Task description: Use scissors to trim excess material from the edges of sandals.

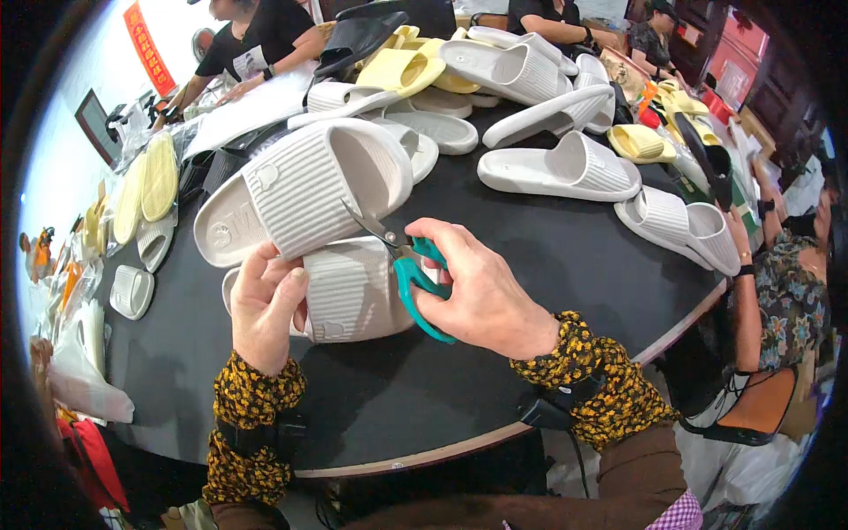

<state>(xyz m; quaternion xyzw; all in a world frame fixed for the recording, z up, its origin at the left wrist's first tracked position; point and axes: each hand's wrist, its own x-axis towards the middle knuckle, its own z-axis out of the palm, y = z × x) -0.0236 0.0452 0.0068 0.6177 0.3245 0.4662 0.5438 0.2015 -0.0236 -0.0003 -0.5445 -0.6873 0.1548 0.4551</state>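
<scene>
My left hand (267, 309) is closed on the near edge of a light grey slide slipper (305, 190), which has a ribbed strap and a small raised emblem. The slipper is tilted above the table, its opening facing right. A second light grey slipper (358, 296) lies below it, partly covered by the first and by my fingers. In my right hand (490, 296) is a pair of scissors (412, 287) with teal handles. Their blades stand apart, pointing up and left beside the upper slipper's strap.
Grey, yellow and black slippers (508, 75) are piled at the far side of the black table (548, 353). Several grey slippers (565, 168) lie to the right. Bagged yellow slippers (159, 177) sit at left. Other people work around the table, one near its right edge.
</scene>
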